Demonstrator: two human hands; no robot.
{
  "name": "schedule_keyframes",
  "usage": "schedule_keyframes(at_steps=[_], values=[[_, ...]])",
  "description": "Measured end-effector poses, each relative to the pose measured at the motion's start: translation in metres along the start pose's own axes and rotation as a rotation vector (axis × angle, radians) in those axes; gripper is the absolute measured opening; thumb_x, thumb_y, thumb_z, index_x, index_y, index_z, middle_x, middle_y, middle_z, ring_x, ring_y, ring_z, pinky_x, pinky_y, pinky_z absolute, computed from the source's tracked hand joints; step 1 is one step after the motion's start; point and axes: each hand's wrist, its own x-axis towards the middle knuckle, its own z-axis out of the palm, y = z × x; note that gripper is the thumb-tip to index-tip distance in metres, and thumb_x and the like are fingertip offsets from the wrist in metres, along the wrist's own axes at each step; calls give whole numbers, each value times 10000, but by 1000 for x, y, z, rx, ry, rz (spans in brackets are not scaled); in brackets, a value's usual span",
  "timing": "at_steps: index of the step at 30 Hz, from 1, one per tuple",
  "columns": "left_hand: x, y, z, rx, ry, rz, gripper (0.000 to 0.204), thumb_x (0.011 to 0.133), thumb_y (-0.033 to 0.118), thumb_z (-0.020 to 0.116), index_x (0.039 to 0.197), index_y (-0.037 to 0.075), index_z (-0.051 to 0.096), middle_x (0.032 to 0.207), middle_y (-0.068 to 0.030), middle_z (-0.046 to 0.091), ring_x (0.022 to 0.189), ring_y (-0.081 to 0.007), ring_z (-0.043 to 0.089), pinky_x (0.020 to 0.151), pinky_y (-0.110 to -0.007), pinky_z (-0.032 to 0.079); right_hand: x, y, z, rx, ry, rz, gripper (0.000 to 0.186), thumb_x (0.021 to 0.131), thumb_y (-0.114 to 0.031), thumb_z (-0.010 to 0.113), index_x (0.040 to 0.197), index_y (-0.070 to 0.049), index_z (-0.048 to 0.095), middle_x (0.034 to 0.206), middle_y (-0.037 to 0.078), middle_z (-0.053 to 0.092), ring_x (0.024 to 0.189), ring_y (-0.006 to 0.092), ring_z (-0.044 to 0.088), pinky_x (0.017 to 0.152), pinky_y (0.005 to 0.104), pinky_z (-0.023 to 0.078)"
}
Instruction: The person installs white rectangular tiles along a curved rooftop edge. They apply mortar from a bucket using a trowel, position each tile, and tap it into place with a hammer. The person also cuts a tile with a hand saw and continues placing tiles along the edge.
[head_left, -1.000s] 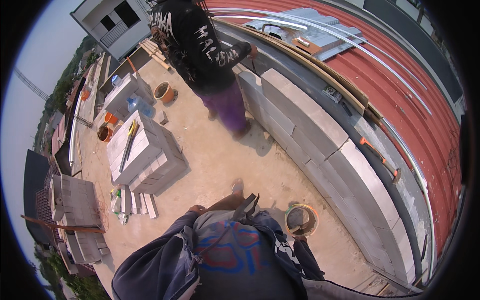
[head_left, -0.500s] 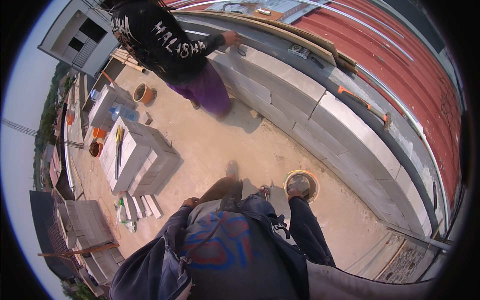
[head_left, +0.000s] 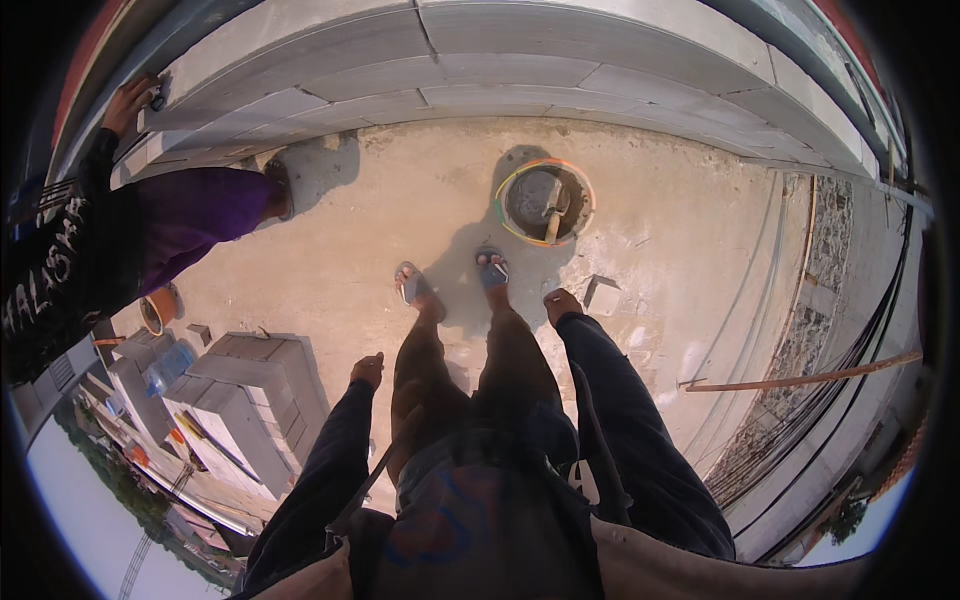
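My left hand (head_left: 368,368) hangs beside my left leg, fingers curled; whether it holds anything is hidden. My right hand (head_left: 561,304) hangs by my right leg, also loosely closed, contents not visible. Beyond it, a round bucket (head_left: 522,195) with a multicoloured rim holds grey wet material and a tool with a pale handle (head_left: 554,214). A light square piece (head_left: 602,298) lies on the concrete floor just right of my right hand. My sandalled feet stand between my hands and the bucket.
A block wall (head_left: 620,50) curves across the top. At left, a co-worker's hand (head_left: 128,105) grips a dark item at the wall, near stacked blocks (head_left: 245,385), a water jug (head_left: 168,372) and orange bucket (head_left: 160,310). Cables (head_left: 850,360) and a wooden strip (head_left: 800,372) lie right.
My view has swung right and down toward the wall, shifting the co-worker to the far left. Both sandalled feet now show fully. My right arm is no longer over the bucket.
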Motion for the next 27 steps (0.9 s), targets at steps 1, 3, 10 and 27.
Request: schedule_keyframes(at_steps=[1, 3, 10, 27], values=[[43, 30, 1, 72, -4, 79, 607, 1051, 553, 575, 1195, -21, 707, 1022, -136, 787, 853, -234, 742, 807, -373, 606, 5, 1, 11, 8, 1, 40, 280, 940, -385, 693, 1090, -153, 737, 1160, 205, 755, 1135, 392, 707, 1019, 450, 544], [120, 117, 23, 44, -66, 170, 684, 1047, 634, 516, 1178, -3, 729, 1010, -146, 787, 880, -224, 743, 828, -357, 581, 46, 1, 21, -94, 80, 70, 339, 949, -432, 676, 1122, -150, 751, 1207, 158, 740, 1190, 372, 671, 1002, 496, 537], [327, 381, 180, 60, 187, 1003, 687, 1057, 585, 531, 1355, -28, 609, 1306, -268, 663, 1261, -334, 625, 1019, -419, 509, 263, -52, 7, -628, 276, 66, 604, 952, -597, 576, 1296, -128, 739, 1340, 116, 612, 1312, 297, 526, 1045, 496, 422], [74, 429, 118, -513, -20, 574, 523, 1095, 450, 589, 902, -12, 741, 668, -28, 620, 613, -124, 539, 589, -317, 450, 130, -64, -112, -817, 145, -686, 434, 949, -208, 595, 1372, -113, 578, 1029, 172, 703, 817, 331, 764, 686, 417, 623]])
